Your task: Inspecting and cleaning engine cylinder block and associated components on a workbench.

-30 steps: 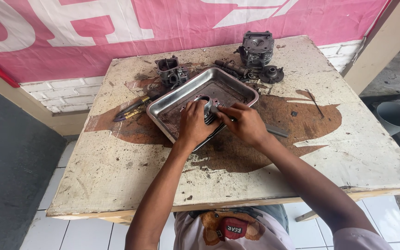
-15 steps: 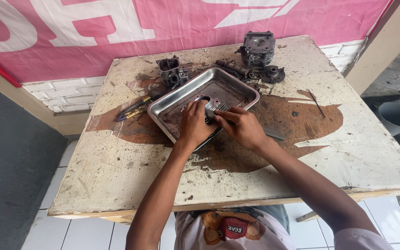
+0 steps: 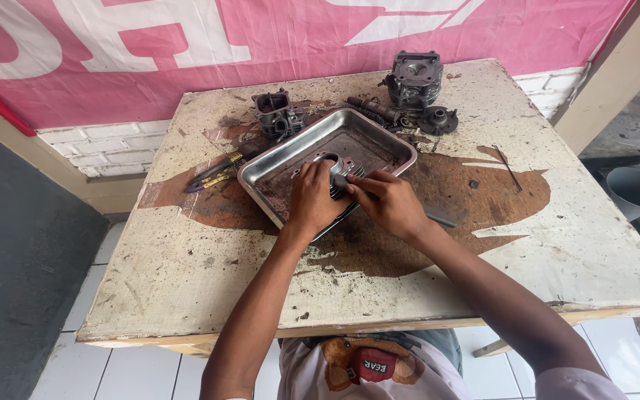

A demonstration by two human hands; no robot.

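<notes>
While both hands meet over the tray, the scene reads from left to right as follows.

Far left: yellow-handled pliers (image 3: 212, 172) lie on the stained, paint-worn wooden worktop (image 3: 187, 281), just beside the tray's left corner.

Back left: a dark grey cast-metal engine part (image 3: 278, 115) sits near the tray's far rim.

Tray: a shallow rectangular stainless-steel tray (image 3: 379, 133) lies at an angle in the middle of the worktop, its floor greasy.

Left hand (image 3: 312, 201): fingers curled and pressed around a finned grey metal cylinder piece (image 3: 332, 172), steadying it inside the tray near the front rim.

Right hand (image 3: 392, 204): fingers pinched on a thin dark tool (image 3: 344, 181) whose tip meets the finned piece; what kind of tool it is cannot be told.

Back right: a larger dark finned engine block (image 3: 415, 78) and a small round black metal part (image 3: 438, 118) stand beyond the tray.

Far right: a thin metal rod (image 3: 509, 167) lies apart on the rust-brown stain.

Doing it well: as a judgement, the left hand's firm hold should stop the piece turning, short controlled strokes suit the tool, and working over the tray should catch any grime.
</notes>
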